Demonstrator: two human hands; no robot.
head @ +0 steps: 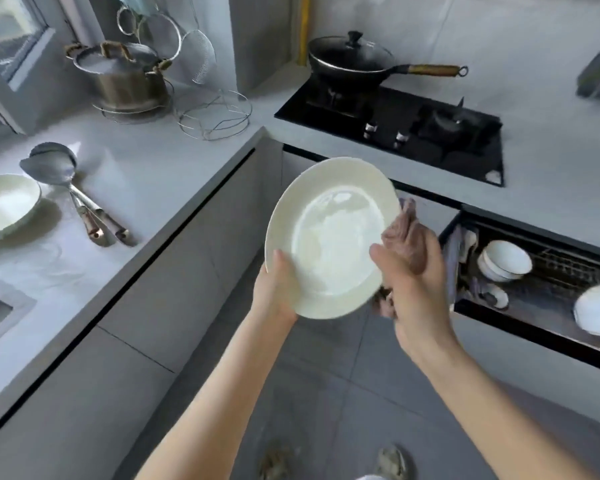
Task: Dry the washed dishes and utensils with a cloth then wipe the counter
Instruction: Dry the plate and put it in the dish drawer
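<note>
plate: cream, round plate, glossy, wide flat rim. It's up in the air between both hands, tilted so the face looks at the camera.
left hand: the left hand grips the lower left rim, thumb on the front, fingers hidden behind.
right hand: the right hand is clenched around the cloth and presses it on the plate's right rim.
cloth: brownish, crumpled, soft-looking. It sticks out above the right hand's fingers and a bit hangs below. It looks like it wraps round the back of the rim, but that part's hidden, so not sure.
drawer: the pulled-out drawer sits just right of the right hand, with a wire rack inside. It holds stacked white bowls nearest the hand and another white dish at the far end.
counter: the grey counter is smooth and lies off to the left of the left hand. On it are a white bowl and metal ladles, handles pointing toward the hands.
beyond the plate: a black hob carries a lidded black wok with a wooden handle. A lidded steel pot stands further left.
</note>
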